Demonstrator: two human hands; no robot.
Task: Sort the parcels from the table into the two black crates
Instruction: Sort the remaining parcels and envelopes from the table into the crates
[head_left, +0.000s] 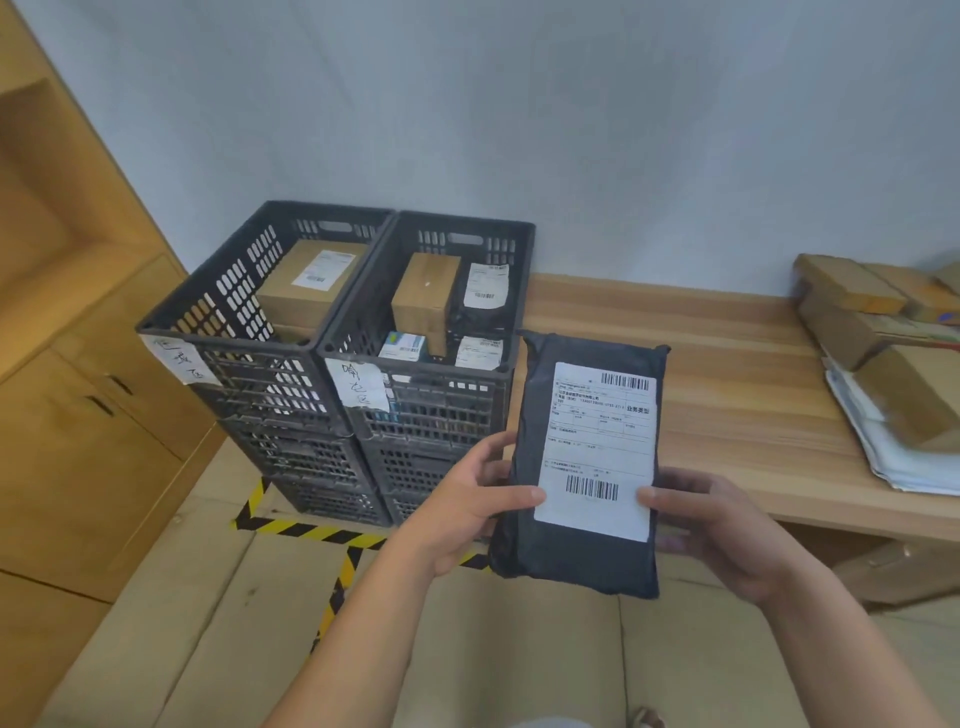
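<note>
I hold a black plastic parcel (535, 551) upright in front of me, its white shipping label facing me. My left hand (470, 506) grips its lower left edge and my right hand (719, 525) grips its lower right edge, thumbs on the label. To the left stand two black crates on stacked crates. The left crate (208, 306) holds a brown box with a label. The right crate (483, 358) holds a brown box, black labelled bags and a small blue-and-white box. More brown parcels (852, 291) and white mailers (893, 457) lie on the wooden table (717, 395) at right.
Both crates carry handwritten paper tags on their front rims. Yellow-and-black tape marks the floor under and in front of the crate stacks. Wooden cabinets (78, 405) line the left side. A grey wall stands behind.
</note>
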